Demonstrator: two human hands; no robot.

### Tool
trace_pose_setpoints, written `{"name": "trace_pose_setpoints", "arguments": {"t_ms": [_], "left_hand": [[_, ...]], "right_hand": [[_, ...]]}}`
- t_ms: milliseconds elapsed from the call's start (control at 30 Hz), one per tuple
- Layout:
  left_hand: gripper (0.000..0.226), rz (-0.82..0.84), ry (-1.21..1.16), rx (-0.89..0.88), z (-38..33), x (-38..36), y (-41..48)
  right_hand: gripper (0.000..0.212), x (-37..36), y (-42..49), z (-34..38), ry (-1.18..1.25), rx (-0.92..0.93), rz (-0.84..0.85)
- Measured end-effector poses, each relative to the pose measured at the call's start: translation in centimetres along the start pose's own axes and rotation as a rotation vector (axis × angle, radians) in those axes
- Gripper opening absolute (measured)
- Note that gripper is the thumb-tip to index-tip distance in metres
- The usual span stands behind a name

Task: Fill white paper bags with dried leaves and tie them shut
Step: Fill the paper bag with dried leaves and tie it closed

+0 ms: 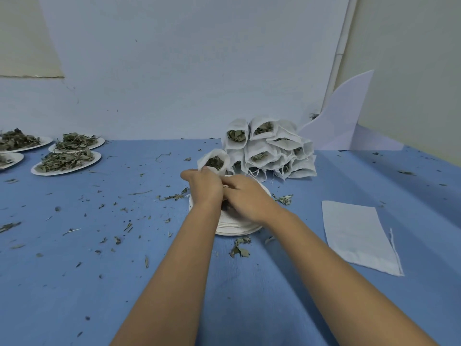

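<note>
My left hand point(203, 187) holds a white paper bag point(215, 159) by its lower edge; the bag's mouth is open toward me and shows dried leaves inside. My right hand point(245, 199) lies curled over a stack of white paper plates point(237, 228), fingers down among dark leaves there; what it holds is hidden. Both hands touch above the plates. Behind them a pile of filled white bags point(272, 148) lies with open mouths facing me.
Paper plates heaped with dried leaves point(66, 161) stand at the far left. A flat stack of empty white bags point(359, 236) lies to the right. A white sheet point(341, 121) leans on the back wall. Leaf scraps point(239, 248) litter the blue table.
</note>
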State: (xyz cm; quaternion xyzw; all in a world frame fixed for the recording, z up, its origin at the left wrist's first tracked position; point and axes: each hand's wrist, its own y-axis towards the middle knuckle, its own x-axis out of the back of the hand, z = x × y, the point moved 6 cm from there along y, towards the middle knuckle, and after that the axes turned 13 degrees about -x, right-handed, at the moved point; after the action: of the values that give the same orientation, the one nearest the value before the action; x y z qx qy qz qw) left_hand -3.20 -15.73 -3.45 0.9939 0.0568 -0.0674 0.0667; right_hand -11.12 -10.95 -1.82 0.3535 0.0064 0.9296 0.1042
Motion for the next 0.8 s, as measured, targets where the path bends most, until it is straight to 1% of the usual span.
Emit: {"name": "trace_pose_setpoints", "arguments": {"t_ms": [33,67,100,133,200,300,367,467,567,633,700,800], "left_hand": [[0.012,-0.001,-0.003,0.017,0.0,0.1,0.1],[0.017,-0.001,-0.009,0.036,0.0,0.3,0.1],[0.021,-0.003,-0.02,0.057,0.1,0.4,0.2],[0.022,-0.007,-0.037,0.075,0.2,0.4,0.3],[0.014,-0.016,-0.074,0.1,0.4,0.5,0.5],[0.01,-0.019,-0.088,0.099,0.4,0.5,0.5],[0.009,-0.021,-0.09,0.091,0.3,0.4,0.3],[0.01,-0.026,-0.089,0.095,0.2,0.4,0.3],[0.01,-0.025,-0.093,0.106,0.3,0.4,0.2],[0.011,-0.028,-0.094,0.106,0.2,0.3,0.1],[0.015,-0.035,-0.087,0.094,0.0,0.3,-0.1],[0.01,-0.043,-0.085,0.075,0.1,0.2,-0.1]], "right_hand": [[0.028,0.4,-0.1,0.0,-0.019,-0.009,-0.003],[0.042,0.8,-0.1,-0.1,-0.08,-0.023,0.006],[0.051,1.2,-0.1,-0.4,-0.144,-0.043,0.028],[0.053,1.5,-0.1,-0.8,-0.181,-0.078,0.056],[0.058,1.9,-0.2,-1.5,-0.17,-0.123,0.11],[0.053,2.0,-0.3,-1.9,-0.185,-0.129,0.111],[0.049,2.0,-0.1,-2.0,-0.159,-0.133,0.089],[0.049,2.2,0.1,-2.1,-0.134,-0.134,0.03],[0.05,1.9,0.0,-1.4,-0.183,-0.058,-0.016],[0.055,1.3,-0.1,-0.9,-0.185,0.004,0.032],[0.059,0.6,-0.2,-0.7,-0.189,0.014,0.092],[0.057,-0.1,-0.2,-0.7,-0.216,0.05,0.118]]}}
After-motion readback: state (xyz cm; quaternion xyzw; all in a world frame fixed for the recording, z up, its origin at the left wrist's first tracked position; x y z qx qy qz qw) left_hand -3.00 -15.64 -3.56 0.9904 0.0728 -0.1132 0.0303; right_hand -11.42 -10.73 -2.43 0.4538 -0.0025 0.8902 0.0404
